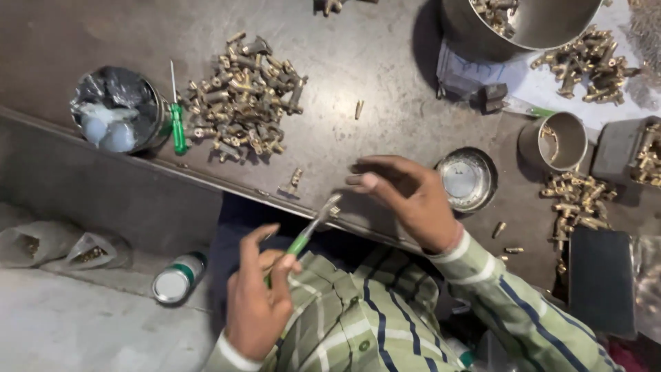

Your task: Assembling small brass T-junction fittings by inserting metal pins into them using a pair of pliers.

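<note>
My left hand (pixel 258 300) holds a green-handled screwdriver (pixel 308 232) with its metal tip pointing up toward the table edge. A small brass part (pixel 334 207) sits at that tip. My right hand (pixel 406 196) hovers over the dark metal table (pixel 385 83) with fingers spread and curled, holding nothing that I can see. It is just left of a shallow round steel dish (pixel 469 179). A large pile of brass fittings (pixel 242 100) lies further left on the table.
A second green screwdriver (pixel 177 120) lies beside a tin lined with black plastic (pixel 118 110). A big steel bowl (pixel 530 27), a steel cup (pixel 554 141), more brass piles (pixel 585 62) and a black box (pixel 602 279) crowd the right. A can (pixel 177 277) lies on the floor.
</note>
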